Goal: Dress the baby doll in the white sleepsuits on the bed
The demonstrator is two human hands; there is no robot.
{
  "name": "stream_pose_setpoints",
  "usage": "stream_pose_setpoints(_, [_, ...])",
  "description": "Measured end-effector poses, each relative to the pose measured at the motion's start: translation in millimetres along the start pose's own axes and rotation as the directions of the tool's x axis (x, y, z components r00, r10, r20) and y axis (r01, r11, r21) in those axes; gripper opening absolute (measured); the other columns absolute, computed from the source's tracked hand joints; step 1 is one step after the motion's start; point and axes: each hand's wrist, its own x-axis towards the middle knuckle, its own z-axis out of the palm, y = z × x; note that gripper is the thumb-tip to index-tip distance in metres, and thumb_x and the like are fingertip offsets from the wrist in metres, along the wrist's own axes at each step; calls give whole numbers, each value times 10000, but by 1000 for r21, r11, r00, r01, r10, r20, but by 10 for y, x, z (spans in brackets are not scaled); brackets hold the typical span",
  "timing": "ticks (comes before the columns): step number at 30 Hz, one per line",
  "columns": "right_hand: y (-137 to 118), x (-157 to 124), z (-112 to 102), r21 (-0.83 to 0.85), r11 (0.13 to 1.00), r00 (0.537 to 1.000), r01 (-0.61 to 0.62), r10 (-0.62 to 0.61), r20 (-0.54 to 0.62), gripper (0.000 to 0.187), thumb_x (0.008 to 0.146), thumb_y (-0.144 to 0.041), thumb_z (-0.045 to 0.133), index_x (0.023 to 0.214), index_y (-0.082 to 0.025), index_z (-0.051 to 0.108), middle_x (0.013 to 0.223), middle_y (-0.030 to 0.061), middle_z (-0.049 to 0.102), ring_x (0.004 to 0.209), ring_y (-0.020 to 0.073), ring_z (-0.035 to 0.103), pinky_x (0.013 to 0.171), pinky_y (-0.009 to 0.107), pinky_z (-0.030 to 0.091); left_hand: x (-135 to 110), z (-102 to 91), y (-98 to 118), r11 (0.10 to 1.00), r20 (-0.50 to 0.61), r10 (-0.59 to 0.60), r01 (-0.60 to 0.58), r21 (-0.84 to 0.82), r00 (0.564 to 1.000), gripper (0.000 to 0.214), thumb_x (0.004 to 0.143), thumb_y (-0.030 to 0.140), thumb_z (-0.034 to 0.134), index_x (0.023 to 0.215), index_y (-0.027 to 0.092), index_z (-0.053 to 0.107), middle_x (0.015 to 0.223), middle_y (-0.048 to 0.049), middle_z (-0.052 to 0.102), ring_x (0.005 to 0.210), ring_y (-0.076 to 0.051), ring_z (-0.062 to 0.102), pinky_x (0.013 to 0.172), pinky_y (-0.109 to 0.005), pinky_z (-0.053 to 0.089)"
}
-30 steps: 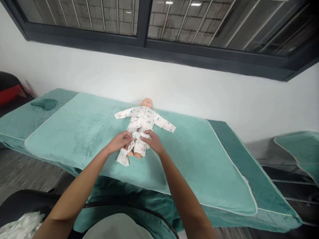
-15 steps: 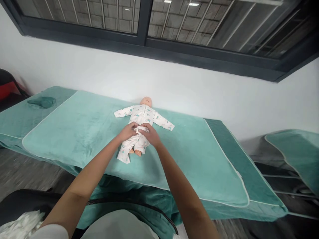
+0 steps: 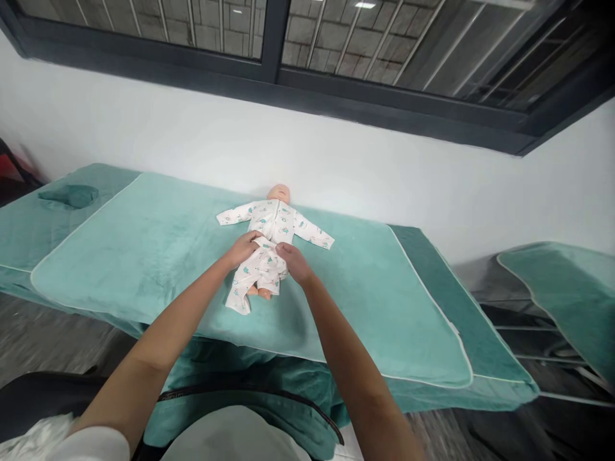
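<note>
A baby doll (image 3: 279, 193) lies on its back on the green bed, head toward the wall and arms spread. It wears a white printed top (image 3: 271, 218) with long sleeves. Matching baby trousers (image 3: 262, 267) lie over its lower body, and its feet (image 3: 259, 292) show near the hem. My left hand (image 3: 244, 248) pinches the waistband at the left. Closed on the waistband's other side is my right hand (image 3: 292, 260). Between the two hands the waistband is spread flat. One trouser leg lies out to the left, and whether a doll leg is inside it I cannot tell.
A green plush cover (image 3: 158, 256) with pale piping lies over the bed, which stands against a white wall under a dark-framed window (image 3: 288, 96). At the left end is a face hole (image 3: 72, 196). White cloth (image 3: 36, 438) lies at lower left.
My hands have moved apart, drawing the bunched waistband out wide and flat over the doll's middle. The view has shifted slightly.
</note>
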Motion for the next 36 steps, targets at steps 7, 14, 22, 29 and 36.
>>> stream_pose_setpoints(7, [-54, 72, 58, -71, 995, 992, -66, 73, 100, 327, 703, -461, 771, 876, -196, 689, 782, -25, 667, 738, 176, 582, 695, 279, 449, -45, 13, -68, 963, -11, -113, 107, -246, 994, 260, 688, 249, 557, 921, 183, 652, 867, -19, 668, 802, -181, 602, 725, -282, 465])
stream_pose_setpoints(14, [21, 200, 109, 21, 1000, 968, -18, 23, -252, 290, 741, -491, 670, 759, -209, 605, 670, -42, 602, 676, 156, 535, 617, 261, 444, -162, -22, -85, 966, 311, -147, 203, -158, 939, 359, 694, 395, 768, 951, 156, 691, 809, -34, 674, 677, -156, 574, 604, -260, 432])
stream_pose_setpoints(22, [40, 121, 32, -281, 956, 964, -86, 150, 217, 358, 642, -480, 835, 869, -213, 761, 829, -8, 732, 785, 225, 649, 678, 305, 494, -25, 47, -188, 982, -26, -57, 52, -179, 998, 262, 767, 332, 638, 964, 163, 673, 846, -17, 671, 736, -149, 586, 662, -245, 445])
stream_pose_setpoints(29, [105, 204, 54, 70, 993, 980, -94, 105, -170, 291, 706, -447, 724, 833, -187, 691, 717, -15, 689, 658, 176, 597, 626, 294, 484, -132, -33, -216, 991, 274, -77, 103, -82, 959, 427, 709, 503, 792, 932, 142, 742, 939, -75, 743, 841, -223, 645, 746, -308, 499])
stream_pose_setpoints(36, [-28, 50, 52, -78, 995, 968, -57, 74, 239, 420, 710, -444, 808, 1047, -200, 747, 994, 24, 751, 895, 241, 670, 778, 351, 538, -171, 34, -303, 878, 62, -146, 158, -451, 987, 625, 690, 567, 819, 1126, 137, 692, 1038, -124, 751, 941, -260, 691, 838, -354, 534])
